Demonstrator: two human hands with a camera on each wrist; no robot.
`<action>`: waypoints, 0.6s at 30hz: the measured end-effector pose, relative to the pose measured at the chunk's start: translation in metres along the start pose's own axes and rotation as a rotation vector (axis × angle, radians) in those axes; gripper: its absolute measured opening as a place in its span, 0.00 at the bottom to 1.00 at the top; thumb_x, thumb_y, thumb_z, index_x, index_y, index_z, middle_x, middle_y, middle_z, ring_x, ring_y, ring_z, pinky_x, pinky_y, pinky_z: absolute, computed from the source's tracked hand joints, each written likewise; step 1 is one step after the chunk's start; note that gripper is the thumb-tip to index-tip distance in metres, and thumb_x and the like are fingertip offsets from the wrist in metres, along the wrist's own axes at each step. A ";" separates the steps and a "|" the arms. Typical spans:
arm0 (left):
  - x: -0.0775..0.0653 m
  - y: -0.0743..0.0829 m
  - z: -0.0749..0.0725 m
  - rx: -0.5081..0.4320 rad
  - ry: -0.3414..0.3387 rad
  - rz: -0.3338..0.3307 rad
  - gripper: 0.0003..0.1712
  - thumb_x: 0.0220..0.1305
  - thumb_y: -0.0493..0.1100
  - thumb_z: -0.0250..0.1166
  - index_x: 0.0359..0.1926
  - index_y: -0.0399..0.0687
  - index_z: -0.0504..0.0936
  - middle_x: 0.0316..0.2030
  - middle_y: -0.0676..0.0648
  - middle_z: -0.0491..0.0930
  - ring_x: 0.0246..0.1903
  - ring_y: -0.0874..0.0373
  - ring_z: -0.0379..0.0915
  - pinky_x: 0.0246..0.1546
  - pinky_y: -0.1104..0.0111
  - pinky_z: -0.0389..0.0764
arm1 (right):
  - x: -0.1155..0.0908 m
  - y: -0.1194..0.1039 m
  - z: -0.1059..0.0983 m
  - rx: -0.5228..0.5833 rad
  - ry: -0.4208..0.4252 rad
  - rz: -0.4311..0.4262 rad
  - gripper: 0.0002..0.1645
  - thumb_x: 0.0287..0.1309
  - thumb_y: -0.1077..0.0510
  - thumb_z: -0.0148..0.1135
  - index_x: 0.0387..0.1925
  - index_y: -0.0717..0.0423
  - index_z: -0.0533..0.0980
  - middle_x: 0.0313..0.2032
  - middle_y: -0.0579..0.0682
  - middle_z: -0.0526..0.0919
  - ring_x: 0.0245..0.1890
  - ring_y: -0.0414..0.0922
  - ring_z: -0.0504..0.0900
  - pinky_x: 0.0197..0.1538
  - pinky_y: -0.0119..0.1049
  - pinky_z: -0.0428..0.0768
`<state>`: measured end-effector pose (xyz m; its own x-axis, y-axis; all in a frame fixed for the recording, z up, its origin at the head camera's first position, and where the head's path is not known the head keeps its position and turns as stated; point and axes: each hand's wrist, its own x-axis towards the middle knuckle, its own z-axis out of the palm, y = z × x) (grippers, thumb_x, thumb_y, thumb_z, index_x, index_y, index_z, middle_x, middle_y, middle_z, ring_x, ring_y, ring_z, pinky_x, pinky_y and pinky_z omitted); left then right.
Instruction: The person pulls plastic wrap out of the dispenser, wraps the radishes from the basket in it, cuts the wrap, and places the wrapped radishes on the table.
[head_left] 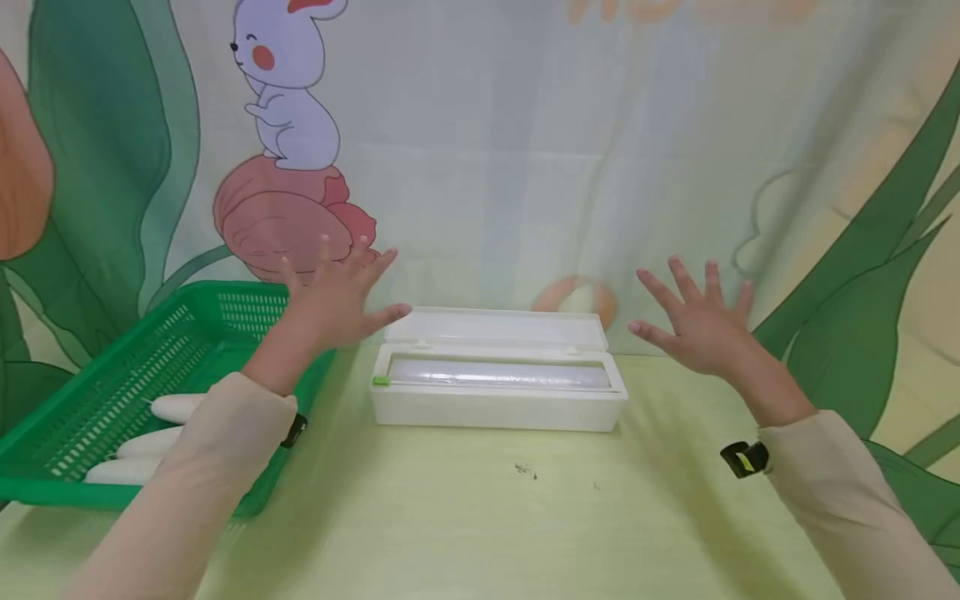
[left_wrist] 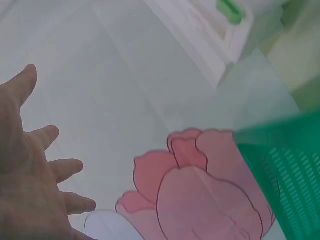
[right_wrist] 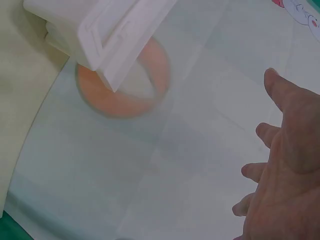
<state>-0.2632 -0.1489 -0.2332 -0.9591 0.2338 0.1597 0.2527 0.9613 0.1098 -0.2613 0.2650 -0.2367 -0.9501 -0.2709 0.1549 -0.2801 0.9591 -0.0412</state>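
Both hands are raised with fingers spread and hold nothing. The left hand is above the gap between the green basket and the white box, and its spread fingers also show in the left wrist view. To the right of the box, the right hand hovers over the table. Between them a white plastic-wrap dispenser box stands on the table with its lid tipped back. A roll of clear film lies inside, and a small green slider sits at its left end.
At the left stands a green perforated basket holding several white radishes, partly hidden by the left sleeve. Dark crumbs lie on the pale green table in front of the box. A printed curtain hangs behind.
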 end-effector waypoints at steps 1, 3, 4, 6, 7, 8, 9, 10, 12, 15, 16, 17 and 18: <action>0.001 0.003 0.004 -0.005 0.003 0.009 0.46 0.57 0.73 0.44 0.71 0.65 0.40 0.70 0.42 0.38 0.65 0.34 0.18 0.50 0.31 0.23 | 0.001 0.001 0.004 0.001 -0.004 -0.004 0.46 0.58 0.29 0.40 0.71 0.42 0.40 0.69 0.62 0.34 0.63 0.71 0.24 0.50 0.72 0.23; 0.004 0.009 0.013 -0.014 -0.010 0.024 0.45 0.57 0.73 0.44 0.71 0.66 0.40 0.71 0.42 0.38 0.66 0.34 0.20 0.51 0.32 0.25 | 0.002 0.002 0.013 0.011 -0.014 -0.013 0.46 0.58 0.29 0.41 0.71 0.42 0.42 0.69 0.61 0.36 0.63 0.72 0.26 0.51 0.73 0.24; 0.005 0.013 0.017 -0.021 -0.020 0.030 0.45 0.58 0.72 0.44 0.71 0.66 0.40 0.71 0.43 0.37 0.66 0.34 0.21 0.52 0.32 0.26 | 0.003 0.003 0.018 0.021 -0.022 -0.016 0.46 0.58 0.29 0.41 0.70 0.43 0.42 0.70 0.61 0.37 0.63 0.72 0.27 0.51 0.73 0.24; 0.006 0.018 0.026 -0.038 -0.037 0.035 0.44 0.59 0.72 0.45 0.71 0.66 0.40 0.71 0.43 0.37 0.66 0.35 0.22 0.54 0.32 0.29 | 0.005 0.005 0.028 0.058 -0.032 -0.028 0.45 0.58 0.30 0.42 0.70 0.44 0.44 0.69 0.62 0.39 0.63 0.73 0.28 0.51 0.73 0.26; 0.007 0.021 0.030 -0.046 -0.047 0.037 0.44 0.59 0.71 0.45 0.71 0.66 0.39 0.71 0.44 0.37 0.66 0.35 0.23 0.54 0.33 0.30 | 0.006 0.006 0.033 0.082 -0.036 -0.037 0.45 0.59 0.31 0.43 0.70 0.45 0.46 0.69 0.62 0.40 0.63 0.73 0.29 0.51 0.73 0.26; 0.007 0.023 0.035 -0.054 -0.056 0.039 0.44 0.59 0.71 0.45 0.71 0.66 0.40 0.71 0.44 0.36 0.66 0.35 0.23 0.55 0.33 0.31 | 0.007 0.007 0.039 0.105 -0.041 -0.045 0.44 0.59 0.32 0.44 0.70 0.46 0.47 0.69 0.63 0.41 0.63 0.74 0.30 0.52 0.73 0.27; 0.007 0.025 0.039 -0.061 -0.062 0.041 0.43 0.60 0.70 0.45 0.71 0.65 0.40 0.71 0.44 0.37 0.67 0.35 0.24 0.55 0.33 0.32 | 0.007 0.007 0.044 0.130 -0.047 -0.053 0.44 0.59 0.33 0.45 0.70 0.48 0.48 0.69 0.64 0.42 0.63 0.74 0.31 0.53 0.73 0.28; 0.007 0.026 0.043 -0.065 -0.066 0.044 0.43 0.60 0.69 0.45 0.71 0.65 0.40 0.71 0.44 0.37 0.67 0.36 0.24 0.55 0.33 0.33 | 0.008 0.007 0.049 0.154 -0.050 -0.065 0.43 0.59 0.35 0.47 0.69 0.49 0.49 0.68 0.65 0.43 0.63 0.74 0.32 0.53 0.73 0.30; 0.007 0.028 0.051 -0.087 -0.066 0.050 0.43 0.61 0.68 0.47 0.71 0.63 0.43 0.71 0.44 0.39 0.67 0.36 0.25 0.55 0.33 0.36 | 0.008 0.007 0.059 0.200 -0.055 -0.090 0.42 0.60 0.37 0.49 0.68 0.53 0.53 0.67 0.67 0.47 0.62 0.75 0.36 0.54 0.73 0.33; 0.005 0.028 0.064 -0.118 -0.066 0.060 0.41 0.61 0.66 0.49 0.71 0.61 0.45 0.70 0.44 0.43 0.67 0.37 0.30 0.56 0.33 0.37 | 0.007 0.007 0.074 0.252 -0.050 -0.131 0.38 0.60 0.42 0.52 0.65 0.57 0.58 0.65 0.67 0.54 0.62 0.75 0.43 0.54 0.73 0.40; 0.005 0.027 0.068 -0.133 -0.066 0.064 0.41 0.61 0.65 0.50 0.70 0.60 0.47 0.70 0.44 0.45 0.67 0.38 0.31 0.56 0.34 0.37 | 0.008 0.008 0.078 0.273 -0.043 -0.150 0.36 0.60 0.44 0.53 0.64 0.59 0.61 0.64 0.68 0.57 0.62 0.74 0.46 0.55 0.72 0.43; 0.004 0.027 0.071 -0.147 -0.067 0.066 0.40 0.62 0.64 0.50 0.70 0.60 0.48 0.70 0.44 0.46 0.68 0.38 0.32 0.56 0.34 0.38 | 0.008 0.008 0.082 0.299 -0.036 -0.163 0.34 0.60 0.45 0.54 0.62 0.60 0.63 0.62 0.67 0.60 0.62 0.72 0.50 0.56 0.70 0.46; 0.003 0.026 0.074 -0.154 -0.070 0.068 0.40 0.62 0.63 0.51 0.70 0.59 0.49 0.69 0.44 0.48 0.68 0.39 0.33 0.56 0.34 0.38 | 0.008 0.009 0.086 0.327 -0.024 -0.177 0.32 0.60 0.47 0.55 0.60 0.61 0.66 0.61 0.67 0.64 0.61 0.70 0.55 0.56 0.68 0.51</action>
<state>-0.2689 -0.1125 -0.3025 -0.9444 0.3119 0.1038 0.3283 0.9106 0.2510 -0.2828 0.2642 -0.3205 -0.8848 -0.4359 0.1645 -0.4658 0.8213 -0.3294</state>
